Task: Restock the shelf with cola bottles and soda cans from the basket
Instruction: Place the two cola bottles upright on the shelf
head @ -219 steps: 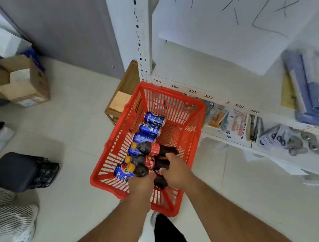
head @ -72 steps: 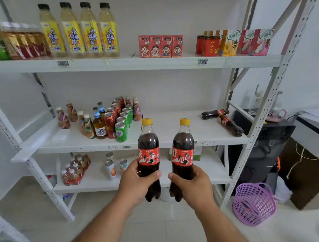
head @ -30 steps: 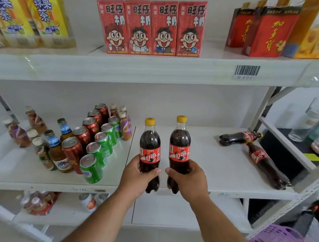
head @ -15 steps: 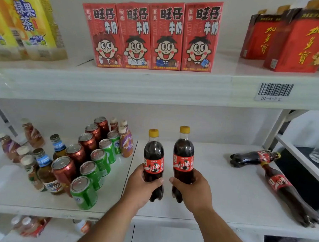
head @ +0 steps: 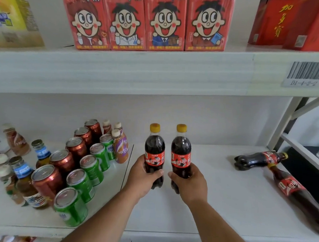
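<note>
Two upright cola bottles with yellow caps and red labels stand side by side over the middle of the white shelf (head: 225, 198). My left hand (head: 142, 177) grips the lower half of the left cola bottle (head: 154, 150). The right cola bottle (head: 180, 151) is held the same way by my right hand (head: 189, 183). Whether their bases touch the shelf board cannot be told. Two more cola bottles (head: 260, 160) (head: 295, 191) lie on their sides at the shelf's right end. The basket is out of view.
Rows of red cans (head: 60, 162) and green cans (head: 91, 167) with small bottles (head: 120, 146) fill the shelf's left half. Red drink cartons (head: 145, 20) stand on the upper shelf (head: 120, 72). A white upright post (head: 284, 123) bounds the right end.
Both hands have carried the two cola bottles further in over the shelf, and my view has moved closer to the shelf.
</note>
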Motion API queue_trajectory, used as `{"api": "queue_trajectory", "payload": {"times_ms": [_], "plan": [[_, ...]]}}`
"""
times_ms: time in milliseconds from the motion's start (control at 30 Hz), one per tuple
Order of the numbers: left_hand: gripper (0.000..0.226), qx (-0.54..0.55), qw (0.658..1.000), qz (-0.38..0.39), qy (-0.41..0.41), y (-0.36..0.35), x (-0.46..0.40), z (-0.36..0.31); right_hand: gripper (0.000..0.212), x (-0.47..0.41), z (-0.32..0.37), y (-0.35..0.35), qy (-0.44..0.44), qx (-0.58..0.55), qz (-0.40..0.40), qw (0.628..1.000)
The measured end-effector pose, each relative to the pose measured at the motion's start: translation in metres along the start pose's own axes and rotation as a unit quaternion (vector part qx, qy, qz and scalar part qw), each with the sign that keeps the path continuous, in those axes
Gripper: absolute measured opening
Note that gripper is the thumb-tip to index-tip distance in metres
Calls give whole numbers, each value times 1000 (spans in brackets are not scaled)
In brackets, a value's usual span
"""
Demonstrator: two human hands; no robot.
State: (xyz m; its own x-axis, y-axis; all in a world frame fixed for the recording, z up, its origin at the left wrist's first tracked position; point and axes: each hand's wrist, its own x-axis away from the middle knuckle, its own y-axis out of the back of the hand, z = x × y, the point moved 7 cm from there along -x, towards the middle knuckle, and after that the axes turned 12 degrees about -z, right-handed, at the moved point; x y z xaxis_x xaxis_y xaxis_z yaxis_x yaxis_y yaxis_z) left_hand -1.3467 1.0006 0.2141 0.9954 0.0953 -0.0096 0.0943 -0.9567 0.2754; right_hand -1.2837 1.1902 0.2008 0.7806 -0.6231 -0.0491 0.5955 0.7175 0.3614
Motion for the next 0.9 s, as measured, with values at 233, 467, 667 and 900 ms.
{"api": "queue_trajectory", "payload": {"times_ms": [233, 467, 667, 900], "plan": [[58, 8, 1000, 1, -9, -9, -33, 22, 33, -27, -10, -27, 9, -26, -20, 999], [63, 29, 999, 15, -10, -21, -48, 43, 39, -35, -26, -40, 8, -45, -40, 998], [62, 31, 999, 26, -21, -28, -52, 42, 42, -40, -25, -40, 0, -49, -45, 998], [61, 36, 999, 21, -20, -29, -49, 45, 45, -39, -35, -42, -16, -15, -20, 1000]]}}
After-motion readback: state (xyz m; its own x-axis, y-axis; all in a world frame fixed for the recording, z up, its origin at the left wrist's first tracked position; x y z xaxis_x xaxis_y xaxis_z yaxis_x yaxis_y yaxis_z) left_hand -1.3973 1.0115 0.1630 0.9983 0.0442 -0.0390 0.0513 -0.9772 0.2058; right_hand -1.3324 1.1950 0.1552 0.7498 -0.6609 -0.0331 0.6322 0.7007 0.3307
